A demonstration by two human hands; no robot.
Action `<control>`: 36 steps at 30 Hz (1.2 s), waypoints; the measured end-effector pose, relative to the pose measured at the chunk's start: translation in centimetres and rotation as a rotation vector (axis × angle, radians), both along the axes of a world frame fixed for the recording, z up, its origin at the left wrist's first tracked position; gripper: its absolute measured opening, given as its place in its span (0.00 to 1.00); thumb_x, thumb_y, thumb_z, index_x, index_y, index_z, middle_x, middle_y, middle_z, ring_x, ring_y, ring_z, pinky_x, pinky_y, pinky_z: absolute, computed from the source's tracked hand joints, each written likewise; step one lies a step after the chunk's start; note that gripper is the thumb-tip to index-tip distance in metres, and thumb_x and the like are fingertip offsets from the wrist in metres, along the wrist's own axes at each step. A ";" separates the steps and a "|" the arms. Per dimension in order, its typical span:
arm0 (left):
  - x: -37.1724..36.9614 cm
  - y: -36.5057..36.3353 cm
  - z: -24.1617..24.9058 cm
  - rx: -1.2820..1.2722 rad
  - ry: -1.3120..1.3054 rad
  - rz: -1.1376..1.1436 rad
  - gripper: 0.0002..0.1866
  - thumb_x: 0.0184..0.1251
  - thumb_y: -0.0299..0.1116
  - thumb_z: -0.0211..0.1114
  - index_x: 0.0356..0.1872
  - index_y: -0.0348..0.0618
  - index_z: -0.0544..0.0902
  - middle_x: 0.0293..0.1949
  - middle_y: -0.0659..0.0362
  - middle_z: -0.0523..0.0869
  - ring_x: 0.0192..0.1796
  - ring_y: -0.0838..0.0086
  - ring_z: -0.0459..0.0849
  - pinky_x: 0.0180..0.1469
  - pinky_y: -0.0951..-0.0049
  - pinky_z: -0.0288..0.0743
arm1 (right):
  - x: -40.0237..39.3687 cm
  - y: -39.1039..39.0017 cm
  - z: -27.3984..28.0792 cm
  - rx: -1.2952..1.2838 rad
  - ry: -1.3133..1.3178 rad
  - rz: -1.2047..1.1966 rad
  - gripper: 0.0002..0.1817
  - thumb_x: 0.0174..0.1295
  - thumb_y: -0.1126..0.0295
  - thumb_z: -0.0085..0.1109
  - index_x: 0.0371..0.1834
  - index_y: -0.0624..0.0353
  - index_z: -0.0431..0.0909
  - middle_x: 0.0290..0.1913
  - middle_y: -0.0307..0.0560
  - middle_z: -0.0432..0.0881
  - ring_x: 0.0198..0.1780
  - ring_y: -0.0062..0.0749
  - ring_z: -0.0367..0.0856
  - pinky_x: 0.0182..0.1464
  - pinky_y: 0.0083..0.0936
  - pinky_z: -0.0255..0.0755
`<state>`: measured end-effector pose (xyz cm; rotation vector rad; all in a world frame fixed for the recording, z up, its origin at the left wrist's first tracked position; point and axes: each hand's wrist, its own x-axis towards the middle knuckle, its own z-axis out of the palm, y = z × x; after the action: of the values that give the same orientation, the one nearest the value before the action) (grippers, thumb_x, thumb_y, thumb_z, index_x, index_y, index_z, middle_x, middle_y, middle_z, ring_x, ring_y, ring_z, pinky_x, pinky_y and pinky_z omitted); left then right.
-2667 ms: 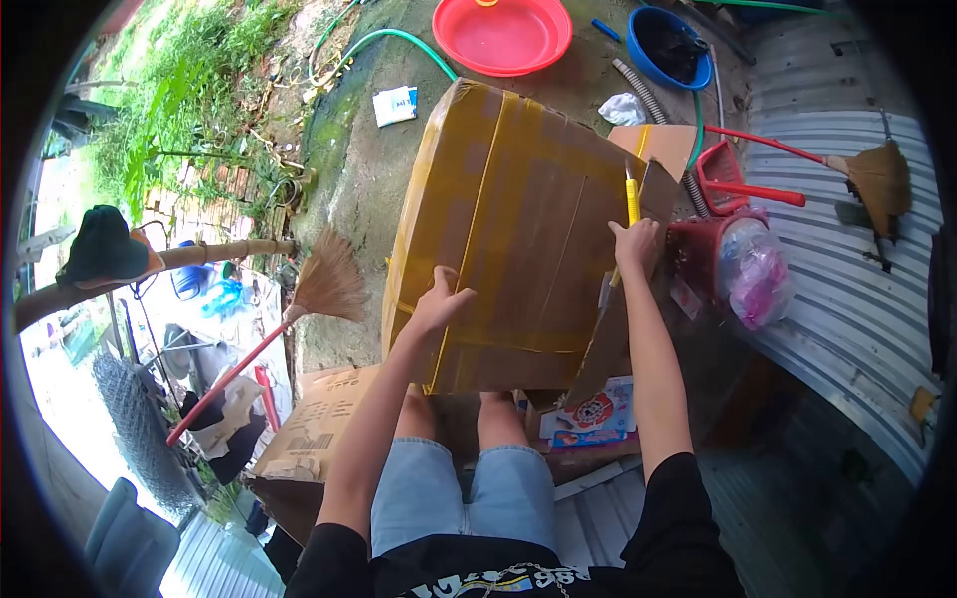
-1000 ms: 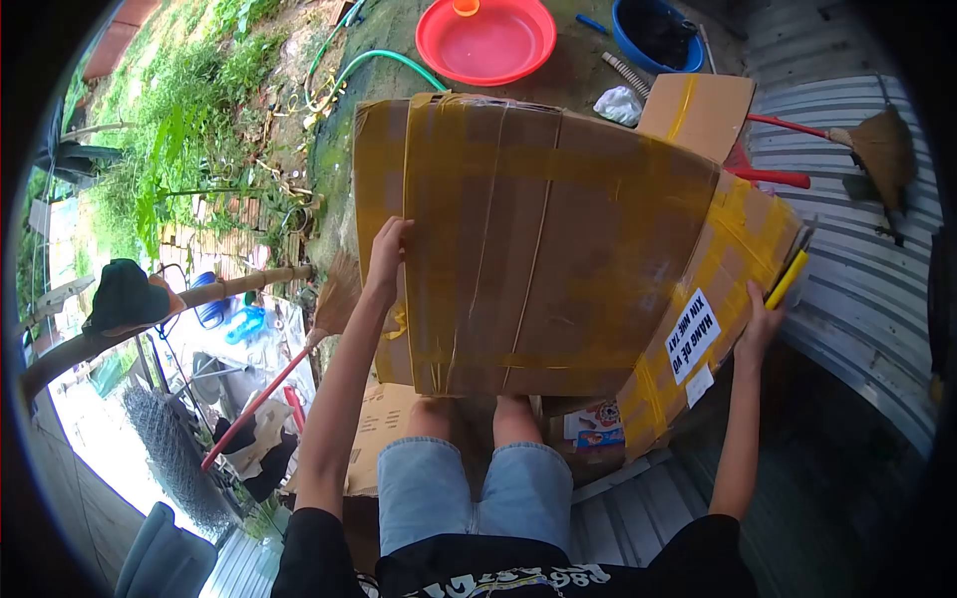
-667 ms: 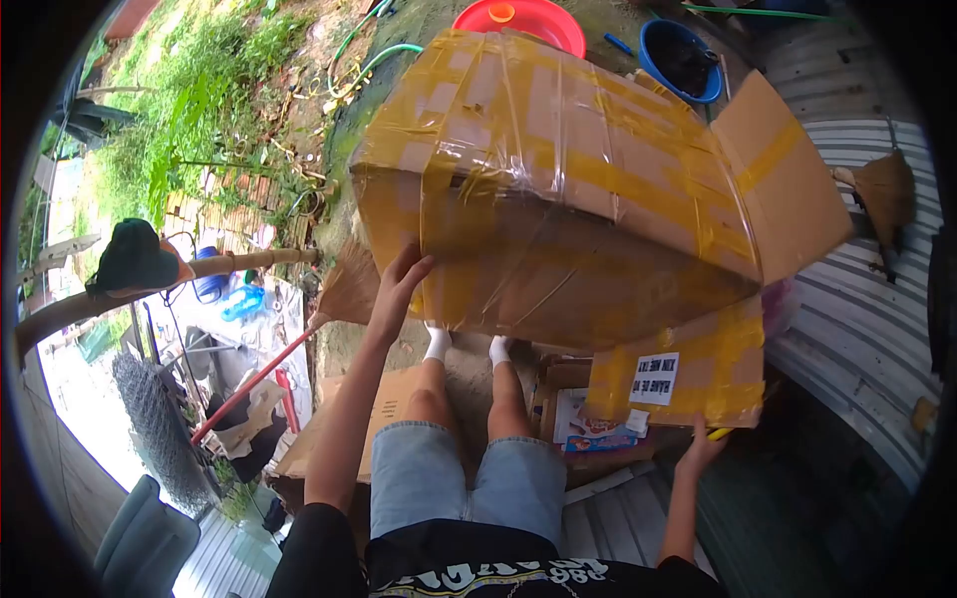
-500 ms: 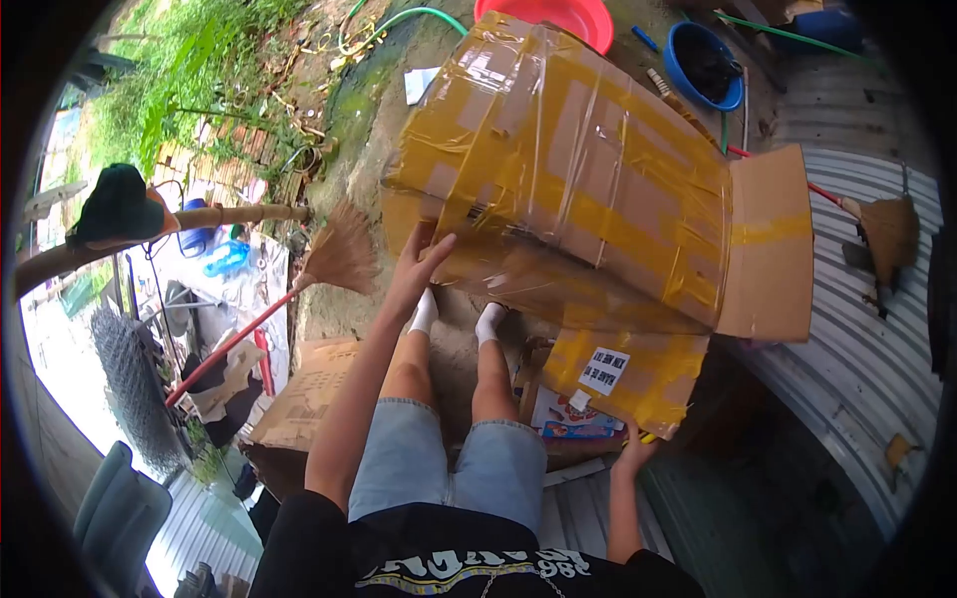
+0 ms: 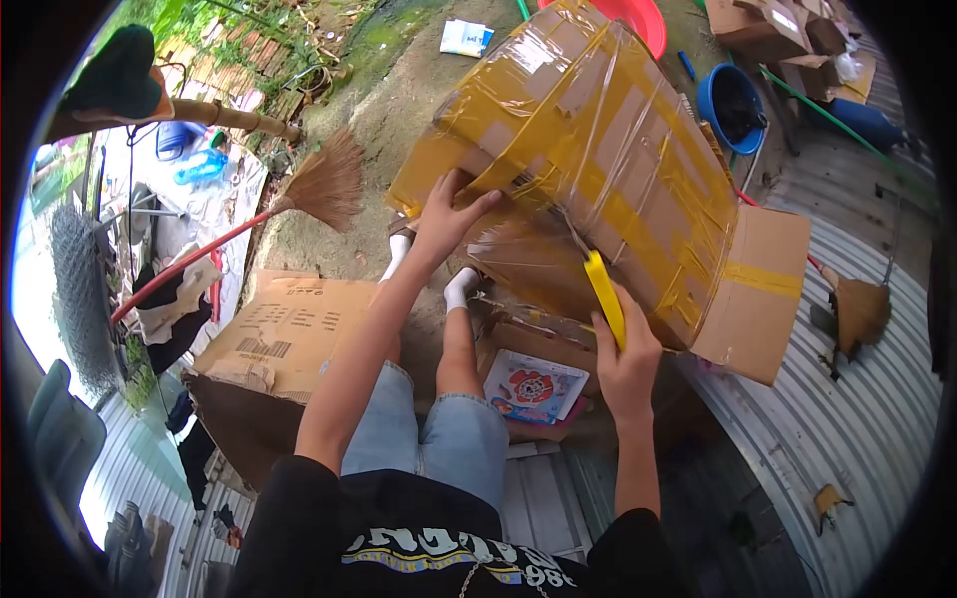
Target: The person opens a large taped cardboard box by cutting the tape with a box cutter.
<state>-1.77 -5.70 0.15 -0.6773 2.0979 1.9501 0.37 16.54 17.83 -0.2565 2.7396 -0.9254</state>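
Observation:
A large cardboard box (image 5: 638, 169), wrapped in yellow and clear tape, lies tilted in front of me. My left hand (image 5: 449, 217) grips its near left edge, thumb apart from the fingers. In my right hand (image 5: 630, 364) is a yellow box cutter (image 5: 604, 299), its blade pointing up and left at the taped near edge. The blade tip appears to meet the tape there. An end flap (image 5: 763, 289) sticks out at the right of the box.
Another cardboard box (image 5: 289, 324) stands left of my legs. Below the taped box is an open carton with a colourful printed package (image 5: 538, 389). A straw broom (image 5: 324, 184) lies to the left. Beyond are a red basin (image 5: 638, 22) and a blue basin (image 5: 720, 105).
My right hand has come up from the lower flap to the box's near edge, bringing the box cutter into view. The labelled flap is out of sight. My left hand has shifted slightly up and right.

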 end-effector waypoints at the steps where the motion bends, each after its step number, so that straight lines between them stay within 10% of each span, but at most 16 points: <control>1: -0.2 0.1 -0.3 -0.041 0.013 -0.016 0.32 0.53 0.52 0.65 0.50 0.36 0.73 0.50 0.49 0.73 0.57 0.62 0.71 0.56 0.65 0.65 | -1.4 -0.8 -1.5 -0.022 0.054 0.067 0.18 0.57 0.74 0.56 0.52 0.63 0.70 0.37 0.56 0.78 0.37 0.49 0.79 0.38 0.30 0.73; 18: 0.5 -0.4 0.1 -0.047 -0.017 -0.097 0.34 0.51 0.53 0.66 0.54 0.38 0.72 0.51 0.48 0.73 0.57 0.59 0.70 0.59 0.65 0.63 | -5.6 -2.2 -2.2 0.397 0.055 0.436 0.21 0.59 0.64 0.55 0.56 0.55 0.69 0.23 0.50 0.74 0.20 0.43 0.76 0.24 0.33 0.71; 30: 0.0 -2.2 1.9 0.065 -0.053 -0.301 0.38 0.48 0.50 0.69 0.57 0.33 0.70 0.57 0.50 0.73 0.60 0.65 0.69 0.62 0.68 0.59 | 0.0 8.0 -1.4 0.424 -0.048 0.293 0.23 0.58 0.69 0.56 0.58 0.56 0.67 0.27 0.52 0.74 0.27 0.45 0.77 0.29 0.35 0.71; 36: -1.4 -1.9 3.1 -0.115 -0.027 -0.212 0.43 0.47 0.55 0.68 0.59 0.33 0.67 0.59 0.42 0.69 0.65 0.60 0.65 0.64 0.67 0.57 | 0.3 13.1 -1.5 0.173 0.014 -0.043 0.14 0.59 0.68 0.58 0.42 0.67 0.72 0.30 0.52 0.77 0.29 0.42 0.77 0.34 0.29 0.69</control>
<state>-3.16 -7.57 3.20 -0.4751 2.1799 1.7108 0.67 29.63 16.35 -0.1739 2.8268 -0.6938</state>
